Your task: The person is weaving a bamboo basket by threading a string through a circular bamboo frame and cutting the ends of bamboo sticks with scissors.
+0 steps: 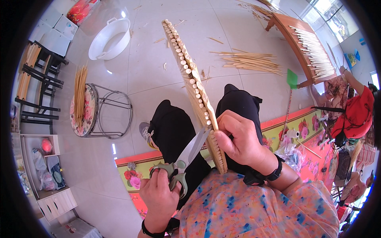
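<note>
A long, narrow woven straw piece (186,73), seen nearly edge-on, stretches from my lap up between my knees. Along its edge runs a row of pale, round cut ends. My right hand (240,137) grips this piece near its lower part, the thumb pressed on the edge. In my left hand (160,193) is a pair of scissors (181,164) with green handles, fingers through the loops. Its metal blades point up and right, their tips at the edge of the straw piece, close to my right thumb. Whether the blades touch a straw end, I cannot tell.
Loose straws (254,62) lie on the tiled floor ahead. At left, a straw bundle (80,97) rests on a round stool (93,119); beyond it is a white basin (95,43). A wooden bench (283,29) at right bears pale sticks. Another person in red (357,113) sits at far right.
</note>
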